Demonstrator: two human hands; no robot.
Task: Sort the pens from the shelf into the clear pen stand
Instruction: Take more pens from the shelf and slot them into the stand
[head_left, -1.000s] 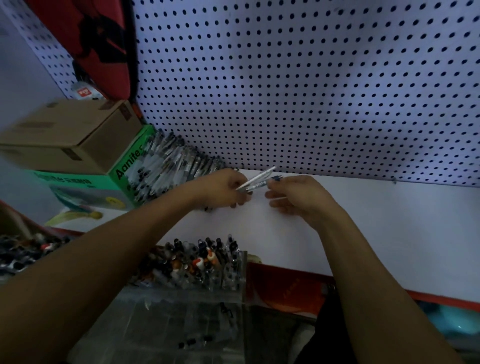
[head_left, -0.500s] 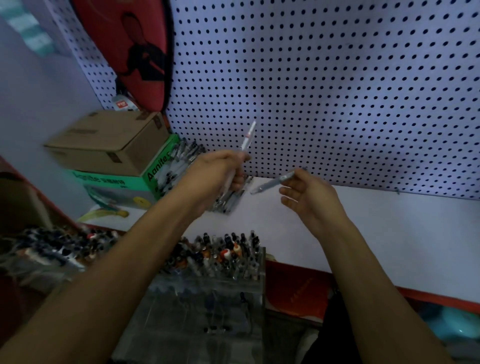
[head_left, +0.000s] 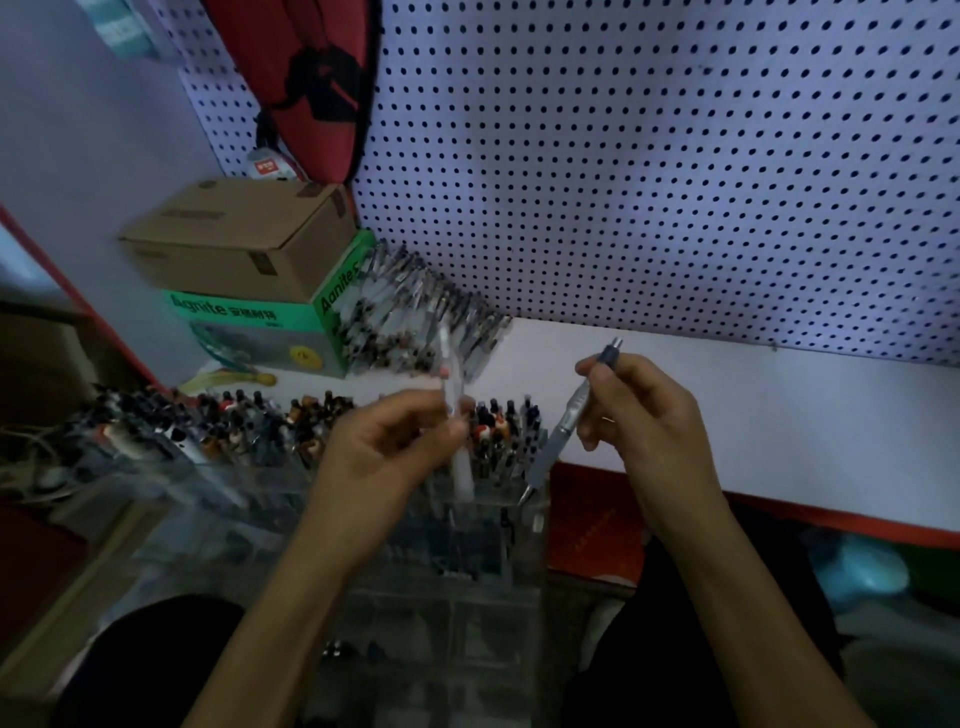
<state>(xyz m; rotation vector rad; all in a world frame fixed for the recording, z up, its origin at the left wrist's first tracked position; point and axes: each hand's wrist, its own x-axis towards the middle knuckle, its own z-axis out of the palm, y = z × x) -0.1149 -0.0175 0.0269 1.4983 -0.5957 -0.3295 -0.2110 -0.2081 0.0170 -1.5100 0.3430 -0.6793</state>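
Two pens now hang tip-down over the clear pen stand (head_left: 498, 512), lowered from the shelf: left hand (head_left: 387, 457) pinches a blurred white pen (head_left: 457, 441), right hand (head_left: 644, 415) a grey pen (head_left: 569, 421).

Dim light, white pegboard wall (head_left: 649, 171) with dark holes, white shelf (head_left: 779, 415) edged red, plain wall (head_left: 78, 130) at left

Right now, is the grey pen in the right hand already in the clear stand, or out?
Out. The right hand holds the grey pen tip down above the clear stand's right edge.
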